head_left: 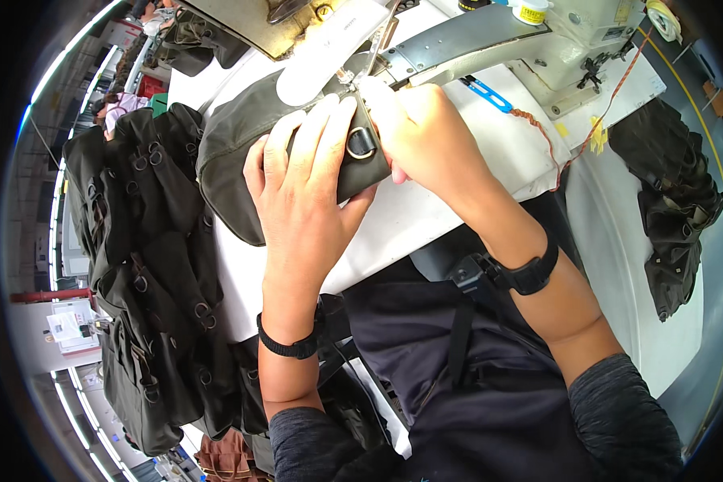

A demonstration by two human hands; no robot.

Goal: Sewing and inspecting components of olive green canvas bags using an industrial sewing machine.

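My left hand (304, 189) grips a dark olive fabric bag piece (231, 165), its fingers laid over the top and thumb at the lower edge. My right hand (422, 136) pinches the right edge of that piece, beside a leather tab with a metal D-ring (360, 142). Just above my fingertips is the sewing machine's needle and foot area (347, 77), below a long white plate (321, 44). The piece rests on a white worktable (361, 241); its underside and some fingertips are hidden.
Olive bags (136, 265) heap at left; more (659, 193) lie at right. The machine bed (458, 44) crosses the top, with a blue-handled tool (486, 92) on a cord and a small white container (528, 11). Other people (116, 108) appear at far upper left.
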